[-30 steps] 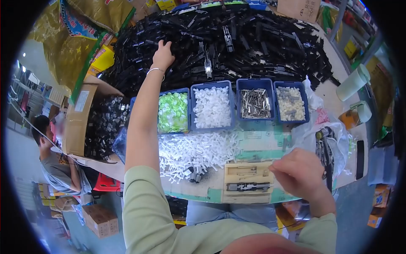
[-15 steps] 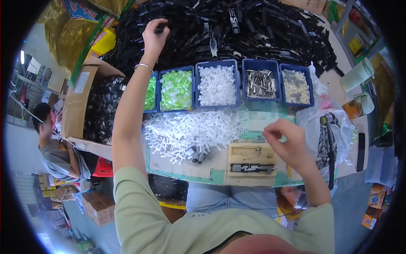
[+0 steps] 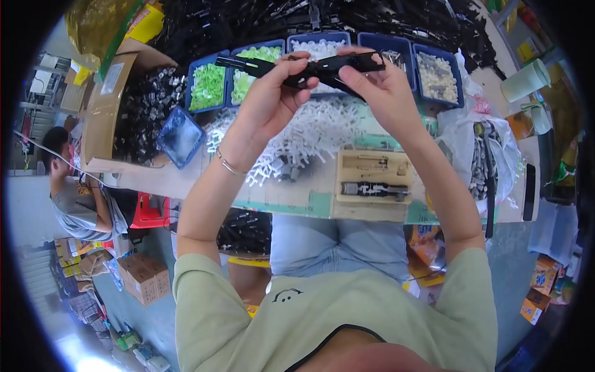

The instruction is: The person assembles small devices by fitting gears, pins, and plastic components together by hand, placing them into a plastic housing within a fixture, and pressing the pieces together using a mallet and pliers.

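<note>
A long black plastic part is held level above the bins, between my two hands. The fingers of my left hand wrap its left portion. My right hand grips its right end between thumb and fingers. Below lies a pile of white plastic pieces. Nearer me, a cream-coloured fixture has a black and metallic part in its lower slot. Blue bins hold green pieces, white pieces, and pale pieces; my hands partly cover the middle ones.
A heap of black parts covers the back. At left stand an open cardboard box of dark pieces and a tilted blue container. A plastic bag of parts and a cup are at right. Another person sits at far left.
My left hand has come back from the black heap toward the middle. My right hand has moved up and left from beside the fixture. Both now grip the black part. The view has tilted down.
</note>
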`<move>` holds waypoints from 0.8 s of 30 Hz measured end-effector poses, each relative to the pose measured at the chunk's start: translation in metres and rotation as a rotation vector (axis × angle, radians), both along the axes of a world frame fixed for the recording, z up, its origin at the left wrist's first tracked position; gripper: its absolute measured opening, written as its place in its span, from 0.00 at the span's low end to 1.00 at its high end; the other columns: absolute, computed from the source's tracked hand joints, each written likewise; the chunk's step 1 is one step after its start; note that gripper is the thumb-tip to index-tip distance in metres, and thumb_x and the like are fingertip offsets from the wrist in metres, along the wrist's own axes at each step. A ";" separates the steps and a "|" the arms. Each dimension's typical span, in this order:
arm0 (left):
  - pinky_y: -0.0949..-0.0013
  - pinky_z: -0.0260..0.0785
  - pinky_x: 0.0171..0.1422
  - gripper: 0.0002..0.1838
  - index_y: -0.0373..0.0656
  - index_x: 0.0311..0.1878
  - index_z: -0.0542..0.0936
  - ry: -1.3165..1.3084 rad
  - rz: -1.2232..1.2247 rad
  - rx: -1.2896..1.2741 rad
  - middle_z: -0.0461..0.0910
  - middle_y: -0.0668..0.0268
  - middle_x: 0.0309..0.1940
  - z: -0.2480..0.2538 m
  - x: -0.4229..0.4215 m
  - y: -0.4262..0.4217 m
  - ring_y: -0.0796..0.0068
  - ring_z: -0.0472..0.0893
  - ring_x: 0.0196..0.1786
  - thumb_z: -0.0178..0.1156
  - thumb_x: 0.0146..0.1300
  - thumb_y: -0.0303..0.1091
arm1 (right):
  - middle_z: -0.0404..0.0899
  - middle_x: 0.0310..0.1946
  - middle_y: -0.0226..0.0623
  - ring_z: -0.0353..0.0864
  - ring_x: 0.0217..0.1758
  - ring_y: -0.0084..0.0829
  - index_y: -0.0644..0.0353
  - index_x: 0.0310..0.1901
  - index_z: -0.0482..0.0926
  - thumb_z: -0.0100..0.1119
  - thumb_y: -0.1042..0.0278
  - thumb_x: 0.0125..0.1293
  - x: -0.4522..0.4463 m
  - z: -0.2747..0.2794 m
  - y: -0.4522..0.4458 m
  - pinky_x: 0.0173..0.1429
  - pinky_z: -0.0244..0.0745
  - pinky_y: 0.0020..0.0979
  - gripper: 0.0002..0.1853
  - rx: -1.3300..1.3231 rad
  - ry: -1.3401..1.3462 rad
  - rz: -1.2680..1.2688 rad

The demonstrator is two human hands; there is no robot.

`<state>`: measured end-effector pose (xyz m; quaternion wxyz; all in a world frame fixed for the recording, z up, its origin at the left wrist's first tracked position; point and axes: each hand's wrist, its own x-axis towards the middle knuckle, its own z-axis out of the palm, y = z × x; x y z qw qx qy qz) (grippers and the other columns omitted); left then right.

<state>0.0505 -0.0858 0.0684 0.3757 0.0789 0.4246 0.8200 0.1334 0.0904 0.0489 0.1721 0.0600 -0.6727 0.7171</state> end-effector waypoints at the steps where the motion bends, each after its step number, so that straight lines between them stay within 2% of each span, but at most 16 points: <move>1: 0.81 0.77 0.29 0.13 0.39 0.50 0.71 -0.027 0.011 0.010 0.77 0.60 0.41 -0.003 0.007 -0.003 0.73 0.81 0.34 0.54 0.65 0.31 | 0.80 0.32 0.28 0.75 0.36 0.15 0.65 0.42 0.78 0.62 0.68 0.62 0.003 0.000 -0.004 0.43 0.71 0.20 0.11 -0.084 -0.047 -0.016; 3: 0.80 0.77 0.30 0.14 0.39 0.52 0.71 -0.015 0.040 0.000 0.78 0.59 0.42 -0.010 0.023 -0.012 0.71 0.83 0.36 0.53 0.67 0.34 | 0.81 0.37 0.30 0.76 0.42 0.17 0.64 0.43 0.78 0.60 0.66 0.64 0.009 -0.002 -0.002 0.49 0.72 0.22 0.11 -0.096 -0.132 -0.018; 4: 0.79 0.77 0.31 0.13 0.39 0.52 0.71 -0.031 0.053 0.019 0.78 0.59 0.42 -0.019 0.026 -0.017 0.71 0.83 0.36 0.53 0.67 0.34 | 0.81 0.41 0.35 0.78 0.45 0.21 0.65 0.43 0.77 0.55 0.64 0.67 0.004 -0.016 0.001 0.51 0.73 0.26 0.12 -0.098 -0.142 -0.124; 6: 0.77 0.77 0.35 0.13 0.40 0.50 0.72 -0.101 0.073 0.066 0.78 0.60 0.43 -0.040 0.029 -0.028 0.70 0.83 0.38 0.53 0.67 0.35 | 0.81 0.43 0.41 0.79 0.48 0.29 0.68 0.43 0.76 0.48 0.63 0.68 0.004 -0.023 0.010 0.53 0.74 0.30 0.14 -0.475 -0.221 -0.149; 7: 0.77 0.78 0.35 0.12 0.40 0.50 0.73 -0.108 0.151 0.024 0.79 0.60 0.43 -0.049 0.031 -0.032 0.69 0.83 0.39 0.54 0.67 0.35 | 0.79 0.46 0.47 0.79 0.50 0.36 0.70 0.43 0.74 0.44 0.66 0.67 0.008 -0.021 0.012 0.54 0.74 0.34 0.15 -0.517 -0.233 -0.141; 9: 0.71 0.79 0.41 0.10 0.39 0.46 0.74 -0.165 0.254 -0.026 0.78 0.60 0.42 -0.058 0.041 -0.041 0.64 0.81 0.45 0.56 0.66 0.34 | 0.78 0.49 0.49 0.78 0.52 0.39 0.72 0.44 0.71 0.44 0.68 0.65 0.016 -0.028 0.020 0.55 0.75 0.36 0.14 -0.574 -0.270 -0.104; 11: 0.64 0.78 0.52 0.10 0.34 0.45 0.75 -0.207 0.267 0.004 0.77 0.55 0.46 -0.060 0.053 -0.049 0.53 0.76 0.55 0.51 0.68 0.31 | 0.78 0.38 0.44 0.80 0.39 0.36 0.69 0.41 0.69 0.45 0.70 0.63 0.027 -0.032 0.028 0.49 0.78 0.38 0.10 -0.584 -0.328 -0.126; 12: 0.55 0.70 0.62 0.10 0.32 0.42 0.75 -0.215 0.204 0.075 0.76 0.55 0.46 -0.060 0.057 -0.054 0.48 0.70 0.61 0.50 0.68 0.30 | 0.78 0.33 0.42 0.80 0.32 0.33 0.66 0.39 0.68 0.46 0.72 0.62 0.031 -0.031 0.027 0.44 0.80 0.37 0.07 -0.574 -0.359 -0.153; 13: 0.53 0.68 0.64 0.10 0.32 0.42 0.76 -0.215 0.186 0.106 0.76 0.54 0.47 -0.060 0.061 -0.058 0.47 0.69 0.62 0.50 0.68 0.30 | 0.75 0.28 0.36 0.75 0.25 0.27 0.64 0.41 0.69 0.46 0.72 0.62 0.041 -0.027 0.025 0.36 0.78 0.32 0.08 -0.449 -0.368 -0.172; 15: 0.49 0.64 0.66 0.11 0.31 0.41 0.76 -0.222 0.166 0.139 0.75 0.54 0.47 -0.051 0.069 -0.063 0.47 0.67 0.64 0.48 0.68 0.30 | 0.74 0.28 0.33 0.71 0.23 0.22 0.62 0.42 0.69 0.47 0.71 0.61 0.056 -0.019 0.018 0.30 0.72 0.25 0.09 -0.311 -0.449 -0.151; 17: 0.49 0.63 0.66 0.11 0.31 0.42 0.76 -0.216 0.136 0.175 0.75 0.54 0.47 -0.050 0.071 -0.069 0.47 0.66 0.64 0.48 0.67 0.29 | 0.72 0.31 0.30 0.68 0.26 0.19 0.62 0.48 0.70 0.48 0.72 0.59 0.072 -0.018 0.015 0.30 0.64 0.21 0.14 0.006 -0.496 -0.080; 18: 0.51 0.63 0.67 0.13 0.30 0.49 0.74 -0.173 0.155 0.176 0.73 0.54 0.52 -0.050 0.073 -0.071 0.49 0.67 0.64 0.49 0.67 0.29 | 0.71 0.34 0.28 0.66 0.28 0.19 0.62 0.51 0.70 0.48 0.75 0.57 0.081 -0.019 0.013 0.31 0.62 0.18 0.18 0.169 -0.506 -0.061; 19: 0.51 0.63 0.67 0.13 0.30 0.49 0.74 -0.177 0.155 0.177 0.73 0.54 0.52 -0.041 0.082 -0.067 0.49 0.67 0.64 0.49 0.67 0.29 | 0.70 0.34 0.31 0.67 0.29 0.22 0.63 0.51 0.72 0.49 0.76 0.58 0.090 -0.019 0.012 0.34 0.63 0.18 0.18 0.425 -0.421 -0.070; 21: 0.61 0.62 0.64 0.22 0.38 0.58 0.70 0.220 0.355 -0.291 0.71 0.61 0.56 -0.020 0.109 -0.055 0.57 0.66 0.66 0.59 0.60 0.28 | 0.72 0.33 0.34 0.72 0.33 0.25 0.63 0.49 0.75 0.50 0.76 0.60 0.105 -0.013 0.006 0.38 0.68 0.22 0.14 0.782 -0.175 -0.083; 22: 0.65 0.58 0.66 0.29 0.43 0.63 0.68 0.394 0.326 -0.281 0.66 0.59 0.63 -0.029 0.118 -0.053 0.62 0.66 0.65 0.63 0.56 0.29 | 0.76 0.33 0.39 0.78 0.38 0.32 0.65 0.47 0.76 0.52 0.76 0.60 0.113 -0.010 -0.003 0.40 0.72 0.29 0.13 0.775 -0.131 -0.097; 24: 0.64 0.61 0.64 0.28 0.45 0.61 0.70 1.037 0.133 -0.551 0.64 0.57 0.64 -0.032 0.130 -0.051 0.63 0.66 0.64 0.64 0.55 0.29 | 0.78 0.37 0.42 0.79 0.40 0.42 0.57 0.49 0.76 0.56 0.73 0.57 0.131 0.004 -0.015 0.41 0.73 0.37 0.17 1.039 -0.165 -0.049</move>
